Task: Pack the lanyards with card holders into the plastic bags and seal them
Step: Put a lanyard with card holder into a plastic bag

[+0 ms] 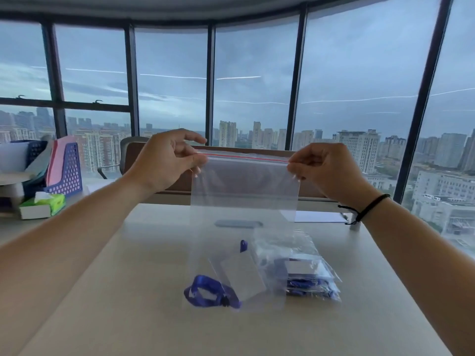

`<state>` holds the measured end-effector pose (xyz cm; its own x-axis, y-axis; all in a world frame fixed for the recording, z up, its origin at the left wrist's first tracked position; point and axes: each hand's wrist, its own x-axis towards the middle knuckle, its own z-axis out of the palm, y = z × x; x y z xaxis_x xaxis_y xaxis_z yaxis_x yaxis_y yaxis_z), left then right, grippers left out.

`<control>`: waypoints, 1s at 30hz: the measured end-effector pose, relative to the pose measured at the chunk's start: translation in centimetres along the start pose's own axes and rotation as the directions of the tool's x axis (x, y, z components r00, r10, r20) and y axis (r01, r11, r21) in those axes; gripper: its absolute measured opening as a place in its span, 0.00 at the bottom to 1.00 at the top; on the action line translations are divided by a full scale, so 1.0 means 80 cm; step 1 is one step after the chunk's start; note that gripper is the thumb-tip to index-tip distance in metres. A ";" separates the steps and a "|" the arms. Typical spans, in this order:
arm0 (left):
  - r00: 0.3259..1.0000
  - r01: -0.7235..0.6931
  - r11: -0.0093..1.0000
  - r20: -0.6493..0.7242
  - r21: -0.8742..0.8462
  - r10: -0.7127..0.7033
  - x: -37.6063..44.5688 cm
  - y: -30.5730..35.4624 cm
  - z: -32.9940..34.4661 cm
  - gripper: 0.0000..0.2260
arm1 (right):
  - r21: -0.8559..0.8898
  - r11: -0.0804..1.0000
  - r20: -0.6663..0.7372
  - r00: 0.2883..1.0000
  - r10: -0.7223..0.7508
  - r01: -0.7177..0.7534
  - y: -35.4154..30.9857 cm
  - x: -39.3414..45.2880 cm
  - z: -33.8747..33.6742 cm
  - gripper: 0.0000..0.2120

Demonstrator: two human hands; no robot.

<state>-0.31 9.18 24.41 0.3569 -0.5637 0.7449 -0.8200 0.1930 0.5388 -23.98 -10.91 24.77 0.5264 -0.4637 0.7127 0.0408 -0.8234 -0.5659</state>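
Hard to read through the raised plastic bag (245, 181): lanyard (205, 291), card holder (243, 274) inside. Left hand (164, 160), right hand (326, 168) pinching its strip. Packed bags (305, 273) on tabletop (128, 291).

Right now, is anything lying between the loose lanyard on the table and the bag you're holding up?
Nothing visible. The plastic bag hangs in the air, pinched at its top corners by the left hand and right hand. The blue lanyard with card holder lies on the table below it, beside the packed bags.
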 end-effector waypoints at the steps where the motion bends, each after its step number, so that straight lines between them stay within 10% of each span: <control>1: 1.000 0.012 1.000 0.015 -0.010 -0.012 -0.002 0.000 0.000 0.13 | 0.012 1.000 0.001 1.000 0.010 -0.010 0.000 -0.003 -0.003 0.05; 13: 0.866 0.472 0.847 0.308 -0.243 -0.394 -0.019 -0.031 0.037 0.09 | 0.075 0.958 0.145 0.954 0.264 -0.276 0.040 -0.028 -0.014 0.09; 30: 0.902 0.416 0.759 0.331 -0.501 -0.276 0.047 -0.005 0.130 0.06 | 0.328 0.913 -0.063 0.959 0.276 -0.241 0.076 0.009 -0.083 0.08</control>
<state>-3.27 -1.35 22.92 0.4006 -0.8277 0.3930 -0.2492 0.3143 0.9160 -29.00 -18.45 24.59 0.4630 -0.6925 0.5532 0.1887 -0.5328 -0.8249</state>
